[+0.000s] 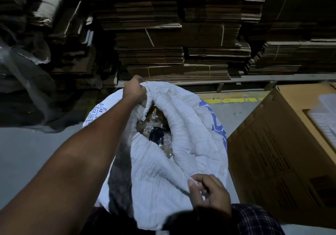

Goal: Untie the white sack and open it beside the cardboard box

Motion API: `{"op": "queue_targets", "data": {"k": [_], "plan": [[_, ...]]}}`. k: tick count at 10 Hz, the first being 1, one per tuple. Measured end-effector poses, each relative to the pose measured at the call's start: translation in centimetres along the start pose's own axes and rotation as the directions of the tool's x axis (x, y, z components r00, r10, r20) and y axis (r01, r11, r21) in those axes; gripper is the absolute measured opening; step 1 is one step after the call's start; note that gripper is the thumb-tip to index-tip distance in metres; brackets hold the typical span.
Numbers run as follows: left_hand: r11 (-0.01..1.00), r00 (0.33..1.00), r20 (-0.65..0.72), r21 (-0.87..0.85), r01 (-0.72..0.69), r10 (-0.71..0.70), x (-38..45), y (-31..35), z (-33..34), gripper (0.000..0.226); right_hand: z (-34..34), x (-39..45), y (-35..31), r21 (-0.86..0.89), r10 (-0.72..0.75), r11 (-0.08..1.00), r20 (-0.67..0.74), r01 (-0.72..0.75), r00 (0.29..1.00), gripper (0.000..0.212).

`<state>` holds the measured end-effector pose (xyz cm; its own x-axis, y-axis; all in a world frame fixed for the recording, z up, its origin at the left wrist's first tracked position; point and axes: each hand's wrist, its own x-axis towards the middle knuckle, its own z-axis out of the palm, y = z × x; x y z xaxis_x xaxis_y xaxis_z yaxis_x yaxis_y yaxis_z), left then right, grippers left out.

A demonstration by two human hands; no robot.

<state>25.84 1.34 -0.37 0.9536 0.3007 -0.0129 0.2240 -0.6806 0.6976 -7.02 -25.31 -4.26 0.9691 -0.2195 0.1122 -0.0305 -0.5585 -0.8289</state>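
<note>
The white sack [190, 118] with blue print stands on the floor in the middle, its mouth pulled apart. Inside the opening I see bubble-wrapped items and a dark object [157, 134]. My left hand [133, 90] grips the far rim of the sack's mouth, arm stretched out over it. My right hand [209, 191] pinches the near rim close to my body. The cardboard box [269, 154] stands right beside the sack on its right, touching it.
Tall stacks of flattened cardboard [172, 40] on a pallet fill the back. Crumpled plastic sheeting [23, 65] lies at the left. A yellow floor line [234, 100] runs behind the sack. Grey floor [36, 149] shows at the left.
</note>
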Motion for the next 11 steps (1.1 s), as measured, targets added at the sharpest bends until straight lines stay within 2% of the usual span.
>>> {"op": "queue_targets", "data": {"k": [1,2,3,4,5,6,7,8,9,10,11], "plan": [[0.995,0.984,-0.148,-0.026,-0.101,0.096,-4.3,-0.4,-2.7,0.040,-1.1,2.5,-2.1,0.102,-0.030,0.994,-0.021,0.032,0.999,0.012],[0.991,0.887,-0.449,-0.022,-0.131,0.108,-11.4,-1.5,-5.9,0.032,-1.8,6.3,-3.5,0.095,-0.125,0.987,-0.036,0.128,0.992,0.014],[0.998,0.897,-0.437,-0.006,0.069,-0.065,-16.9,-4.4,-7.0,0.039,-1.1,11.6,-3.3,0.080,-0.204,0.978,0.152,0.194,0.967,0.031],[0.982,0.993,-0.055,0.157,0.108,-0.101,-19.1,-6.6,-5.1,0.075,1.3,16.2,-2.4,-0.184,-0.153,0.945,0.484,0.270,0.862,0.064],[0.981,0.978,0.209,0.189,-0.053,0.013,-20.5,-7.2,-2.7,0.075,3.2,16.9,-2.5,-0.264,-0.064,0.922,0.619,0.284,0.783,0.046],[0.991,0.997,0.036,0.116,-0.072,0.068,-21.7,-8.0,-3.5,0.056,2.1,16.4,-1.8,-0.306,-0.008,0.938,0.456,0.165,0.890,0.028],[0.988,0.988,-0.152,0.152,0.001,0.022,-22.4,-10.0,-6.0,0.048,-0.7,16.0,0.0,-0.407,0.080,0.909,0.386,0.092,0.919,0.026],[0.978,0.974,-0.217,0.177,0.109,-0.069,-23.3,-11.8,-7.9,0.044,-3.1,15.6,1.0,-0.475,0.117,0.879,0.284,0.033,0.952,0.024],[0.985,0.986,-0.132,0.130,0.116,-0.099,-24.3,-10.4,-8.1,0.049,-3.6,14.6,-0.3,-0.393,0.073,0.919,0.239,0.028,0.968,0.020],[0.990,0.996,-0.079,0.133,0.044,-0.034,-24.8,-8.2,-8.1,0.056,-3.3,13.4,-2.4,-0.300,-0.039,0.946,0.274,0.124,0.961,0.020],[0.989,0.994,-0.088,0.141,-0.044,0.057,-25.3,-6.1,-8.3,0.055,-3.3,12.0,-4.1,-0.230,-0.139,0.950,0.294,0.212,0.946,0.025]]}}
